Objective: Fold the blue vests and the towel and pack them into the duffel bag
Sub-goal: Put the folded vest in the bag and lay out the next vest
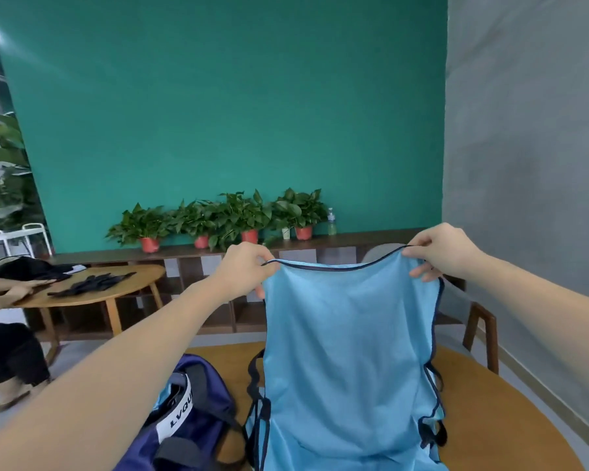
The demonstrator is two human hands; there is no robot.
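Here, light-blue vest [347, 351], dark-trimmed, hanging flat.

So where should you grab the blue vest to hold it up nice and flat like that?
Grab the blue vest by its two top corners, coming from above, one corner in each hand. That is how it hangs now: the left hand and right hand each pinch a corner of the dark-trimmed top edge, and the cloth drops straight between them over the table, beside the duffel bag.
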